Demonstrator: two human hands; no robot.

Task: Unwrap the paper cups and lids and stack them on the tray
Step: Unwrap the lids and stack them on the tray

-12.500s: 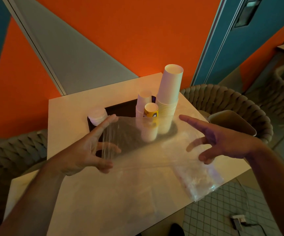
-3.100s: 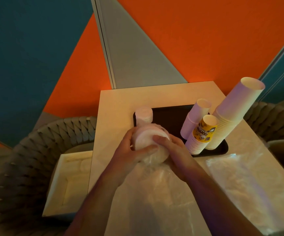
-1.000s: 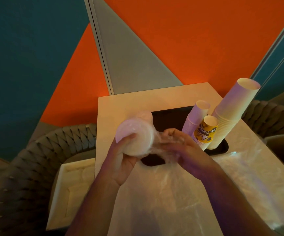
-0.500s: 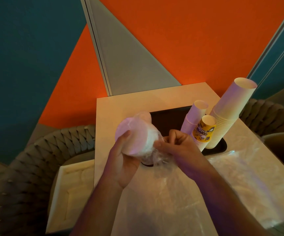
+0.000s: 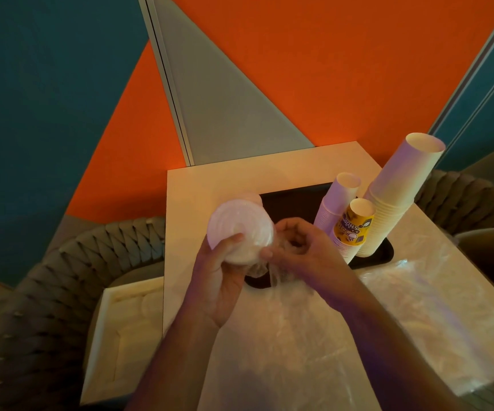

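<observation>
Since approx. 0.5 s ago, right hand (image 5: 302,256) has uncurled slightly and shifted toward the lid stack (image 5: 240,232); stack position otherwise unchanged, and more of its flat top face now shows.

Current state:
- Left hand (image 5: 222,280) grips the lid stack from below, thumb on the near face. Stack is tilted, held in the air above the near-left corner of the tray (image 5: 287,200).
- Right hand fingers are curled, pinching the plastic wrap (image 5: 272,271) bunched at the stack's lower right side. Wrap is not yet off.
- A second small lid stack (image 5: 254,197) is partly hidden behind the held one; cannot tell whether it rests on the tray or on the tabletop (image 5: 210,185).
- On the tray, right side: tall cup stack (image 5: 400,197), slim cup stack (image 5: 336,200), yellow printed cup stack (image 5: 351,229). All appear to lean right; may be lens effect.
- Loose plastic bags (image 5: 403,307) cover the near tabletop.

Failure risks (est.):
1. Lids are thin and loosely nested. Hard pull on wrap w/ one-hand support may fan out the stack and drop lids onto tabletop or chair (image 5: 62,277).
2. Right hand works just beside the cup stacks. A sudden wrap release may swing the elbow or hand into them and topple them.
3. Wrap may tear and leave a piece caught between lids.
</observation>
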